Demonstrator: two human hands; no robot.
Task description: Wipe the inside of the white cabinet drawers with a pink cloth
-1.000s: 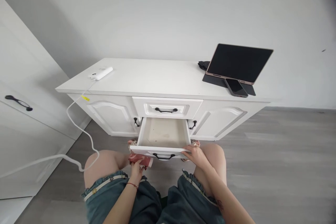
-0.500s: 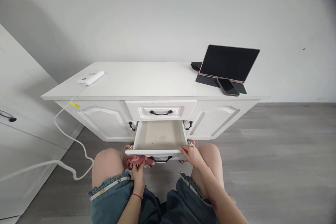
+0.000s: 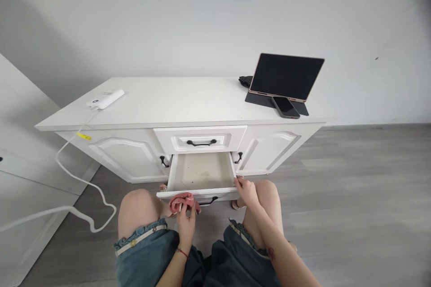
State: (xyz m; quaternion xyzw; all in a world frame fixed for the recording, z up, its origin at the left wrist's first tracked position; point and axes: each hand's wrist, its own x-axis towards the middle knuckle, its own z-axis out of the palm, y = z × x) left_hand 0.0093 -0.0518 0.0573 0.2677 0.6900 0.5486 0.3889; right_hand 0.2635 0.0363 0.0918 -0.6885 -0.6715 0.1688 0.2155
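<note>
A reddish-pink cloth [image 3: 181, 202] is bunched in my left hand [image 3: 186, 220], whose fingers are closed on it. It is in front of the left part of the drawer front, partly covering it. The pulled-out white drawer [image 3: 204, 172] shows a bare bottom with a few small specks and a faint stain. My right hand [image 3: 246, 192] grips the right front corner of this drawer, fingers bent over its edge. A black handle [image 3: 209, 201] on the drawer front is half hidden behind the cloth.
The drawer belongs to a white cabinet [image 3: 182, 98]. On top stand a tablet [image 3: 286, 76], a phone [image 3: 285, 107], a black bundle [image 3: 245, 81] and a white device [image 3: 106, 98] with a cable [image 3: 81, 178] hanging left. A closed upper drawer [image 3: 202, 140] sits above. My knees flank the open drawer.
My left hand has raised the cloth from below the drawer's front edge up to it. My right hand stays at the drawer's right corner. The view has shifted slightly.
</note>
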